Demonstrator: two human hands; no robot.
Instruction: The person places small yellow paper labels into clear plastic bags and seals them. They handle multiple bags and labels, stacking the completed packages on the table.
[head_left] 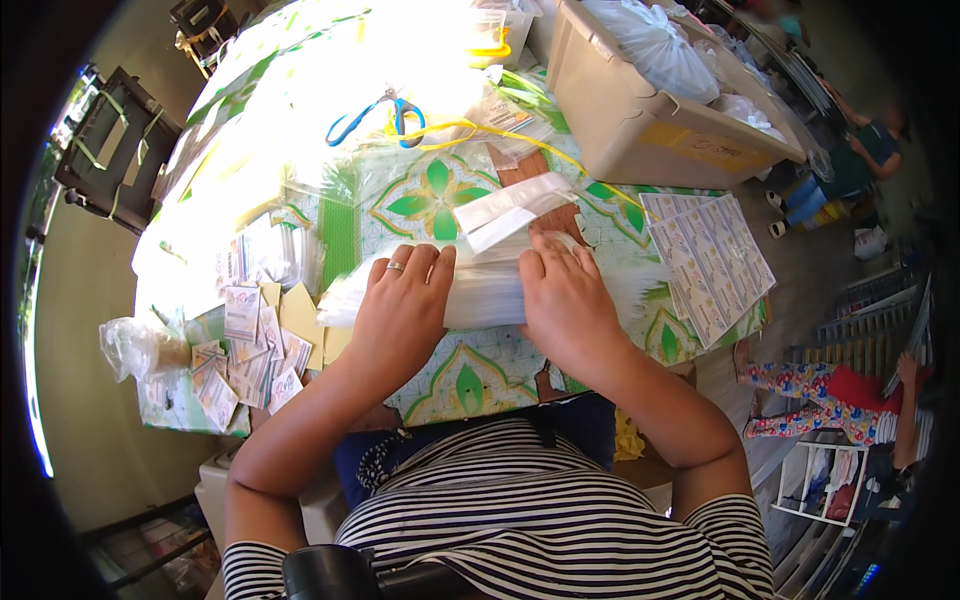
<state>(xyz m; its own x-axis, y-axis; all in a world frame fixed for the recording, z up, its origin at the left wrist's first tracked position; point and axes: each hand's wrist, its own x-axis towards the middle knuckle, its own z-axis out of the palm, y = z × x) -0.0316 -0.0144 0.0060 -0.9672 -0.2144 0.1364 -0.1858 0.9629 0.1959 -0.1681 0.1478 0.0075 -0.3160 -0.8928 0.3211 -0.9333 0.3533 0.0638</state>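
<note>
A long bundle of clear plastic bags (pixel 485 297) lies crosswise on the table in front of me. My left hand (pixel 408 295) is closed on its left part, fingers curled over the top, a ring on one finger. Over the right part, my right hand (pixel 566 293) grips the same bundle with bent fingers. Both thumbs are mostly hidden. Just beyond the bundle, near my right fingertips, rests a flat whitish plastic packet (pixel 510 210) with a white strip. Loose ends of the plastic fan out past both hands.
Small printed cards (pixel 250 350) lie at left beside a clear plastic bag (pixel 145 350). Blue-handled scissors (pixel 405 125) and a yellow strap (pixel 500 132) are farther back. Printed sheets (pixel 710 262) lie right, below a beige bin (pixel 640 130) of bags. A person (pixel 830 395) is at far right.
</note>
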